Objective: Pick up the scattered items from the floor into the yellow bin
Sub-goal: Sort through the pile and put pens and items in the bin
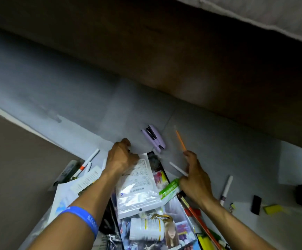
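Kneeling over the clutter, I pinch the top edge of a white printed packet (137, 184) in my left hand (122, 157), while my right hand (194, 175) clutches an orange pencil (180, 143), a white pen (178, 169) and a green packet (169, 190). Much remains on the grey floor (74, 105): a lilac stapler (153, 138), markers, a black eraser (255, 204). I cannot see the yellow bin.

You can see fine print on the clear plastic pouch (137, 188) and white lettering on your blue wristband (85, 220). None of it can be read.
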